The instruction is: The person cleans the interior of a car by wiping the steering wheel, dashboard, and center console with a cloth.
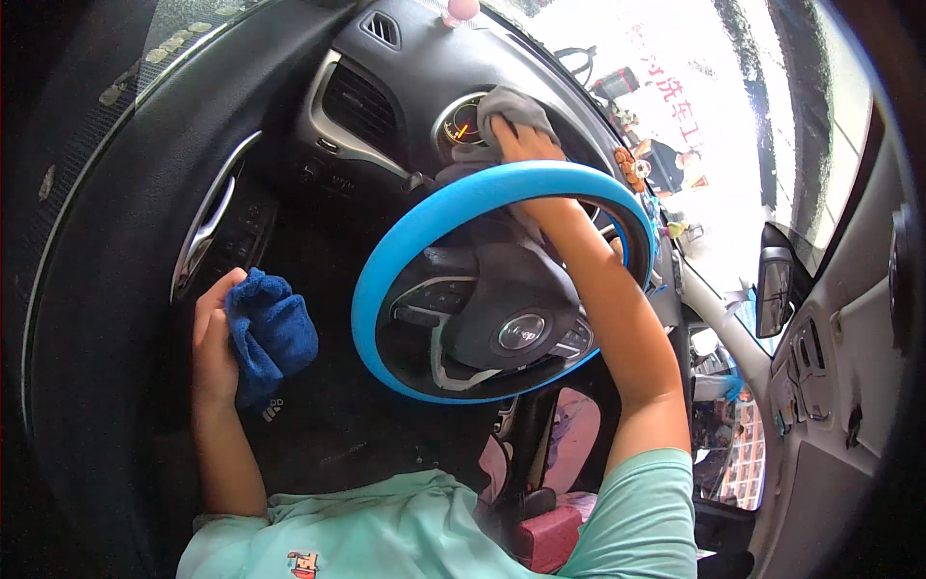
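Observation:
My left hand (215, 340) is closed around a bunched blue microfiber cloth (271, 326), beside the car door's inner panel. Reaching over the steering wheel's far side, my right hand (528, 145) presses a grey cloth (515, 108) onto the instrument cluster (459, 124). Part of that cloth hangs down behind the rim, and it hides much of the cluster. One lit gauge with an orange needle shows to its left. The steering wheel (412, 231) has a bright blue cover, and its rim crosses in front of my right wrist.
An air vent (358, 101) lies left of the cluster. Small ornaments (633, 168) stand along the dashboard by the windshield. The chrome door handle (217, 217) is at the left, the rear-view mirror (775, 289) at the right. A red box-shaped item (548, 539) sits beside the seat.

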